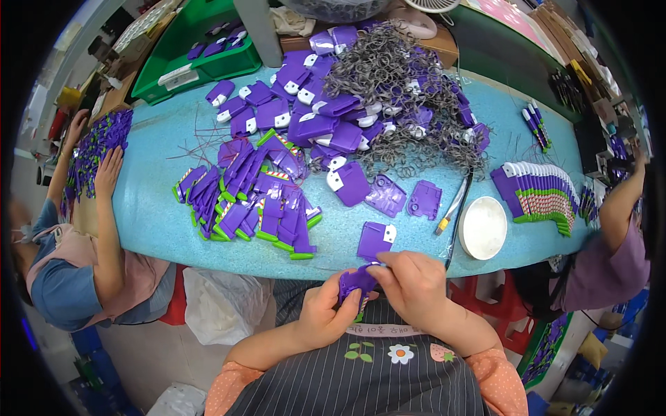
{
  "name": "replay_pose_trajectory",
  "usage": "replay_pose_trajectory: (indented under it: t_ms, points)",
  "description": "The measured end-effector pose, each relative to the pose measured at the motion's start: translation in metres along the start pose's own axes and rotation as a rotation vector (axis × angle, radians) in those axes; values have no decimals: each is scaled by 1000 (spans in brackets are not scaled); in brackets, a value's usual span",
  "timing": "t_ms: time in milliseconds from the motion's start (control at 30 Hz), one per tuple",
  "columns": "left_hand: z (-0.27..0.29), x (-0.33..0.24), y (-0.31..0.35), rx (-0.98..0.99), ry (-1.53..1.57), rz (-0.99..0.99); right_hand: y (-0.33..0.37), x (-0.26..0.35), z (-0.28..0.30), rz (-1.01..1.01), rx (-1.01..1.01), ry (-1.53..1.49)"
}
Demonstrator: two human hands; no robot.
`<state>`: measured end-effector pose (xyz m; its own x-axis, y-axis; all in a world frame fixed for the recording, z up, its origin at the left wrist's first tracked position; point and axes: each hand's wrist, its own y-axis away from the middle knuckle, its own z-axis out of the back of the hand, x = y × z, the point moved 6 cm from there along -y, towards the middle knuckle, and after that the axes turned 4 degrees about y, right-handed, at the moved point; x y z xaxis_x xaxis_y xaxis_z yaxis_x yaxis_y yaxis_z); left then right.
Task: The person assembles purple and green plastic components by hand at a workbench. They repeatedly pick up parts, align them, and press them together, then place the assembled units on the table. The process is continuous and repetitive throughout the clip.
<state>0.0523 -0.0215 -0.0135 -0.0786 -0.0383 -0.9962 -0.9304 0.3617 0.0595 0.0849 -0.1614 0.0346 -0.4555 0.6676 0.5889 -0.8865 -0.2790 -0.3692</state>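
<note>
Close to my body, just off the table's near edge, a purple plastic housing with a red-and-white striped, green-tipped strip below it is gripped in my left hand. My right hand is closed, thumb and index finger pinched at the housing's upper right edge; a small pale bit shows there, too small to name. Straight ahead on the table lies a purple-and-white shell. Beyond it are a purple half shell with its inside up, another half shell and a white-cornered shell.
Left lies a pile of purple-and-green parts; behind are heaped shells and grey metal rings. Right are a white bowl, a cutter knife and a row of finished-looking pieces. A green crate stands far left. Co-workers sit either side.
</note>
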Motion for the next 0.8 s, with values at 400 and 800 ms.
replay_pose_trajectory:
  t_ms: [400, 800]
  points:
    - [-16, -20, -11, 380, -312, -218, -32, -50, -6, -265, 107, -403]
    - [5, -37, -3, -179, -574, -345, 3, -5, -20, -234, 112, -605]
